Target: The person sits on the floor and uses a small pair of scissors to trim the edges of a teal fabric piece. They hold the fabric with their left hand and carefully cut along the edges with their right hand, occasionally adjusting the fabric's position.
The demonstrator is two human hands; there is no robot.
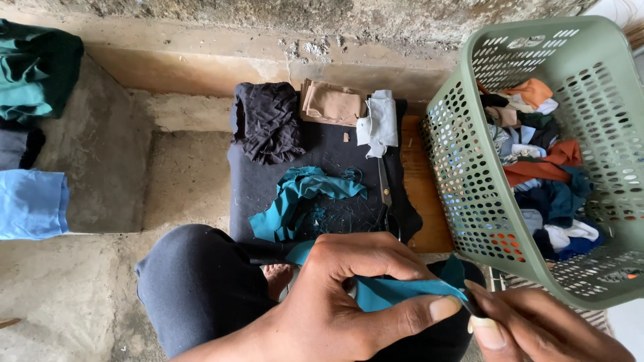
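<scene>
My left hand [342, 302] grips a strip of teal cloth [396, 291] low in the view, thumb pressed along its edge. My right hand [537, 328] pinches the same strip's right end, with a small dark object between its fingertips that I cannot make out. Just beyond my hands lies a loose pile of teal cloth scraps [295, 198] and threads on a black cloth-covered board [255, 181]. Black-handled scissors [387, 201] rest on the board to the right of the scraps.
A green plastic basket [463, 174] full of mixed cloth pieces tilts at right. Dark [268, 121], tan [332, 102] and pale blue [379, 121] folded scraps sit at the board's far end. Green and blue cloth [33, 134] lies at left. My knee [194, 281] is below.
</scene>
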